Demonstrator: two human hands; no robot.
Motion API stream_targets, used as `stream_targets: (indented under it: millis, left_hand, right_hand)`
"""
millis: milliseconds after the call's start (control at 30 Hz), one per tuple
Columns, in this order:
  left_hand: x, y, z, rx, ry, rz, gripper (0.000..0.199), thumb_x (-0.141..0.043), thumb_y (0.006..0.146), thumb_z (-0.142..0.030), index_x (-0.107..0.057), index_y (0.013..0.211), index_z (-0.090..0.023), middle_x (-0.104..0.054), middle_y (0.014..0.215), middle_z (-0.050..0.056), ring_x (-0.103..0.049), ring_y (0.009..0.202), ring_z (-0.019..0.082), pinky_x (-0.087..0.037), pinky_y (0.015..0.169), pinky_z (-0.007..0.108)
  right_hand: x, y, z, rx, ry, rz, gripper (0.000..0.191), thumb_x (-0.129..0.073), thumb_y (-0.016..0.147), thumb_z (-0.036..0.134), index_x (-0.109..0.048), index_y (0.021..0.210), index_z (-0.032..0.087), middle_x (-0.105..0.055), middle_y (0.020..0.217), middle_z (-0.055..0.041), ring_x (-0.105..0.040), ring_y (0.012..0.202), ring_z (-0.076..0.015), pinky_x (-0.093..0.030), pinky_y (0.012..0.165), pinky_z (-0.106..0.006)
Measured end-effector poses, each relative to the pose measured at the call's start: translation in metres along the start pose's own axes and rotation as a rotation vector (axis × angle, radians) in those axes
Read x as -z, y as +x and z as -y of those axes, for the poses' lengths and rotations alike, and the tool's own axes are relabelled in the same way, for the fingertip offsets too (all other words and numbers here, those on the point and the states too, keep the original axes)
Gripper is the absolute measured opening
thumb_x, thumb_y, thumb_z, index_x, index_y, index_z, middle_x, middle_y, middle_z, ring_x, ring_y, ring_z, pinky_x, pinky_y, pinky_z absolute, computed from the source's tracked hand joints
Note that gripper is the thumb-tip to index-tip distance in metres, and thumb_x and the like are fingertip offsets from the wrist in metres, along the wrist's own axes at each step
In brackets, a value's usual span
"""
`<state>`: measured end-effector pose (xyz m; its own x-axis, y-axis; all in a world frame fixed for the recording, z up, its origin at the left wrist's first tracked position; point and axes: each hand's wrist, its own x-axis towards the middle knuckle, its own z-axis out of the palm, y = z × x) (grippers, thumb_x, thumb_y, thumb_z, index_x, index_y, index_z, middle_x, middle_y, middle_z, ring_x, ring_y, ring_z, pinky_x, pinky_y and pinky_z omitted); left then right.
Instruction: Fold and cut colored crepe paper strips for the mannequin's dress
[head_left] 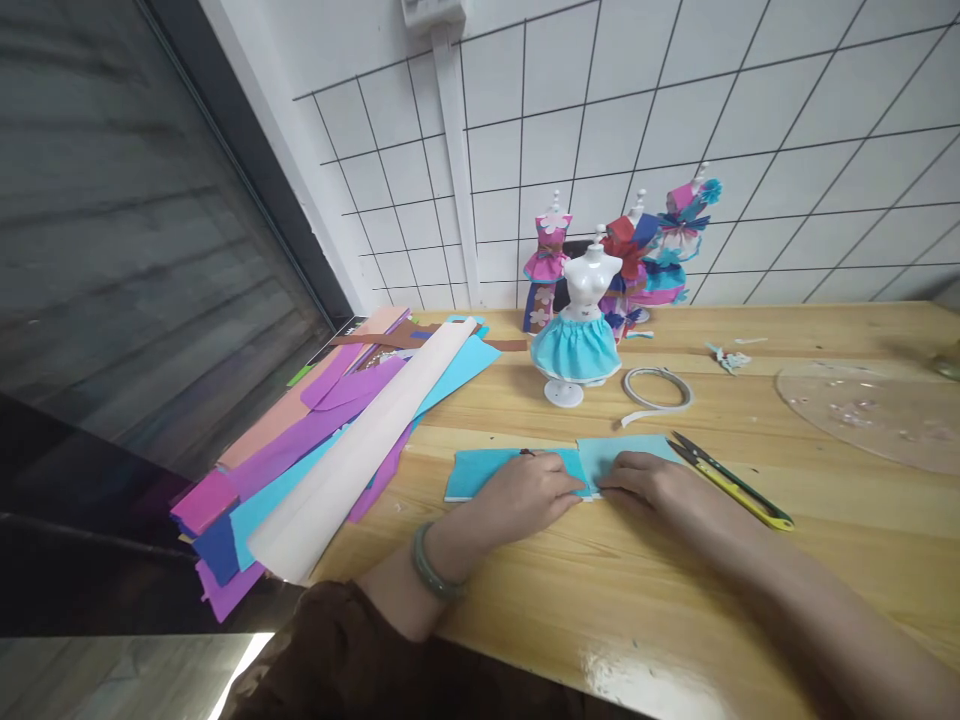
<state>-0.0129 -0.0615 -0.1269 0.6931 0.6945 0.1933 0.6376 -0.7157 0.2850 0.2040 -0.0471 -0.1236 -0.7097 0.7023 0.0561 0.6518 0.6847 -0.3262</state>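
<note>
A strip of blue crepe paper [474, 472] lies flat on the table, with a narrow white edging along its near side. Its right part, a paler blue piece [619, 450], meets or overlaps the darker part between my hands. My left hand [525, 495] rests over the darker part, its fingertips closed at the near edge. Close beside it, my right hand [651, 482] pinches the paler part at the same edge. Yellow-handled scissors [731, 482] lie just right of my right hand. Behind the strip stands a white dress form [591, 280] in a blue gathered skirt [576, 348].
Folded coloured paper sheets [330, 430] pile up at the left, overhanging the table edge. Several small dressed mannequins [550, 250] stand against the tiled wall. A coil of white tape [686, 390], paper scraps [727, 358] and a clear round tray [892, 445] lie at the right.
</note>
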Motion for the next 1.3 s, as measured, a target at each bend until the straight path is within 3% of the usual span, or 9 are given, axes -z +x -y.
stream_targets:
  millis: [367,767,1033,1300]
  left_hand:
    - [0.000,-0.001,0.003,0.029,-0.077,-0.027,0.025,-0.046,0.089,-0.027,-0.066,0.101,-0.018,-0.064,0.088,0.004,-0.058,0.085,0.015,-0.043,0.077,0.026]
    - [-0.001,-0.001,0.008,0.015,-0.125,-0.035,0.024,-0.047,0.088,-0.025,-0.065,0.101,-0.018,-0.064,0.090,0.005,-0.058,0.086,0.015,-0.043,0.078,0.026]
    - [-0.002,0.000,0.010,0.007,-0.161,-0.029,0.026,-0.045,0.089,-0.026,-0.065,0.103,-0.016,-0.064,0.090,0.006,-0.057,0.088,0.016,-0.044,0.080,0.027]
    - [-0.002,-0.001,0.009,-0.010,-0.141,-0.053,0.025,-0.047,0.088,-0.030,-0.065,0.103,-0.019,-0.062,0.090,0.005,-0.055,0.089,0.016,-0.042,0.082,0.029]
  right_hand:
    - [0.008,-0.001,0.013,-0.037,-0.036,-0.034,0.030,-0.039,0.090,0.019,-0.068,0.080,0.018,-0.061,0.081,-0.0068,-0.058,0.074,-0.0171,-0.043,0.065,-0.028]
    - [0.004,-0.002,0.009,-0.001,-0.119,-0.058,0.024,-0.045,0.088,0.025,-0.068,0.087,0.018,-0.062,0.080,-0.0072,-0.059,0.075,-0.0174,-0.040,0.065,-0.027]
    - [0.006,-0.001,0.013,0.025,-0.250,-0.058,0.029,-0.044,0.089,0.021,-0.067,0.071,0.016,-0.060,0.070,-0.0068,-0.054,0.066,-0.0146,-0.034,0.060,-0.026]
    - [0.012,-0.004,0.014,0.032,-0.103,-0.053,0.027,-0.043,0.088,0.022,-0.069,0.085,0.016,-0.062,0.079,-0.0082,-0.057,0.075,-0.0166,-0.038,0.066,-0.026]
